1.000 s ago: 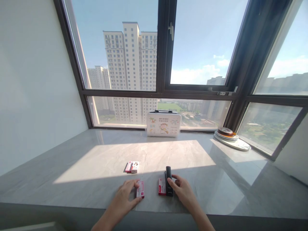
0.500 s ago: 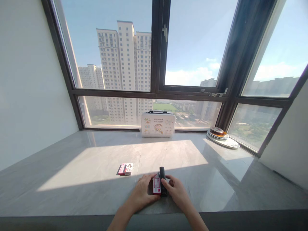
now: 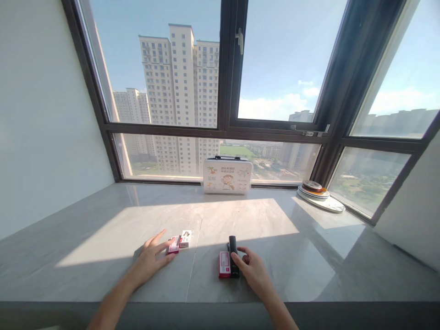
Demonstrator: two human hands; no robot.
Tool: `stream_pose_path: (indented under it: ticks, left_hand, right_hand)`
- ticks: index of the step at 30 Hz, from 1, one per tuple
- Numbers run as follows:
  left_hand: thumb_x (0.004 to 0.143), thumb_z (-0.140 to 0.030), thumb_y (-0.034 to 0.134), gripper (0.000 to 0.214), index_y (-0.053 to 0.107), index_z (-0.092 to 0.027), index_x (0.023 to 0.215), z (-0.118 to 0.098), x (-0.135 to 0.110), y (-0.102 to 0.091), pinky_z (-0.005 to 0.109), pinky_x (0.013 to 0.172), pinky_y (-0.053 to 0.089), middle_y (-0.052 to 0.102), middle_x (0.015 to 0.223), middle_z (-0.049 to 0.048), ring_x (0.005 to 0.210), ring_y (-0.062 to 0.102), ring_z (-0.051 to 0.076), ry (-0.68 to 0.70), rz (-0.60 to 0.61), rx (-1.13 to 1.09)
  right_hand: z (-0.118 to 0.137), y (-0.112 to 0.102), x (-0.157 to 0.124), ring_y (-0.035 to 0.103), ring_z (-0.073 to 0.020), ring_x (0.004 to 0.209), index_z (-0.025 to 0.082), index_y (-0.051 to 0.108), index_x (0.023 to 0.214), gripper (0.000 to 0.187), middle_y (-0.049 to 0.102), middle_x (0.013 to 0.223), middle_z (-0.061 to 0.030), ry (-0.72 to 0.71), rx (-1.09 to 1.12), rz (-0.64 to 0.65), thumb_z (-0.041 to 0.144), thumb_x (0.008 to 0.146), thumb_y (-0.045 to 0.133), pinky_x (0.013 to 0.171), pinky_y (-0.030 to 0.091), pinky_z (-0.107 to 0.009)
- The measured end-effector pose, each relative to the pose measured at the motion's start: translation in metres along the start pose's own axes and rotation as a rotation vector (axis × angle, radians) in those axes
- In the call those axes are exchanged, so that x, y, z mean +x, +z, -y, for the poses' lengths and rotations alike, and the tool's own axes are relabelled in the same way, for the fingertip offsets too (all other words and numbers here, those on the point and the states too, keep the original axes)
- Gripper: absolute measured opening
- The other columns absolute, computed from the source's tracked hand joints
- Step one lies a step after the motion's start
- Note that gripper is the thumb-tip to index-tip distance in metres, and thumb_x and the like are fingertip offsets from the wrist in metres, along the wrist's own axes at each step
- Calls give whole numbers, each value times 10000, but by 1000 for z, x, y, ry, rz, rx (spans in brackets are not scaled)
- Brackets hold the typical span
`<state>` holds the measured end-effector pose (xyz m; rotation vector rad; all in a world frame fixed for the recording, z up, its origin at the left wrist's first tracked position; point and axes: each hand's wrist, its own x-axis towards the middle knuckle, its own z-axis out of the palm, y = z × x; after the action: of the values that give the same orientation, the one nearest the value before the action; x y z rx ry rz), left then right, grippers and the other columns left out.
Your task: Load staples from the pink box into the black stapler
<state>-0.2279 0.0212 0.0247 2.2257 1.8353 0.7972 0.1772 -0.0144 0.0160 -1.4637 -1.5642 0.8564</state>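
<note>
My left hand [image 3: 154,254] reaches over the sill with its fingers spread, the fingertips at a small red-and-white box [image 3: 173,245]. Right beside that box lies a small white box [image 3: 185,239] with a dark staple-like picture on it. My right hand [image 3: 253,270] has its thumb on the near side of a black stapler [image 3: 233,245], with its other fingers curled at the right side. The stapler lies lengthwise, pointing away from me. Against its left side is a larger red-and-white box [image 3: 224,265], which no hand touches.
A white case [image 3: 227,176] with cartoon prints and a dark handle stands against the window. In the right corner is a stack of round plates or lids [image 3: 321,197]. The grey stone sill [image 3: 113,284] ends at a front edge close to me.
My left hand has let go of the larger red-and-white box beside the stapler and moved left to the small boxes. My right hand stays at the stapler. The view has shifted slightly.
</note>
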Motion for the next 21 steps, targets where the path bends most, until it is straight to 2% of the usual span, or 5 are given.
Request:
stream_pose_path:
  ticks: [3,8,11,16,21]
  left_hand:
    - [768,-586,711,481,709,-347,1186,-8,-34,-3,461,1133,411,564,1458,11,1377,467,320,3,8,-128]
    - [691,-492,811,516,702,-309,1161,-61,-63,5,445,1045,491,687,1236,52,1185,620,315,8,87,-332]
    - [714,-474,812,659,613,-304,1319,-101,-50,15,437,1019,503,671,1252,69,1144,634,295,36,78,-426]
    - [730,-427,823,681,582,-295,1354,-166,-12,36,412,1038,480,656,1284,65,1157,615,266,175,33,-520]
    - [687,-375,852,649,626,-317,1292,-193,-7,57,381,1029,476,673,1283,35,1177,615,277,210,192,-600]
  right_hand:
    - [2,0,-2,535,-179,588,168,669,1199,630,519,597,31,-4,-4,6,697,883,538,542,346,-270]
    - [10,-1,-7,534,-178,589,173,700,1146,631,549,610,12,2,5,-12,713,864,538,545,356,-268]
    - [14,-1,-9,527,-176,586,176,708,1147,628,551,608,9,0,7,-26,710,861,542,545,353,-265]
    - [11,0,-7,514,-171,584,169,714,1159,626,531,592,15,-21,-17,-36,697,867,547,542,328,-262]
    - [1,2,-1,496,-160,568,166,704,1180,607,480,568,37,-32,-27,-4,674,884,551,527,294,-258]
